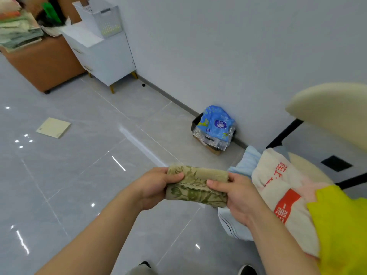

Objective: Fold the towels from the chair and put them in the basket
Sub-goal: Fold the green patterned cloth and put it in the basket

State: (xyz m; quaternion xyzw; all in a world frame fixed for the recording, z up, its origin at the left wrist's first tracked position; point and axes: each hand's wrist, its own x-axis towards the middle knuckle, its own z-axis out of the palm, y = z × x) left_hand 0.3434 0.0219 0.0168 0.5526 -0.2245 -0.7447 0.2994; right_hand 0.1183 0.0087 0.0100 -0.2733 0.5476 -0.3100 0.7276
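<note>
A small olive towel with a green leaf print is folded into a thick bundle and held in front of me above the floor. My left hand grips its left end and my right hand grips its right end. To the right, the cream chair carries a heap of towels: a cream one with red print, a light blue one, a yellow one and a white one hanging low. A white perforated basket stands on the white cabinet at the far left.
A white cabinet and a brown cabinet stacked with folded cloths stand at the back left. A small bin holding a blue plastic pack sits by the wall. A pale flat square lies on the grey tiles.
</note>
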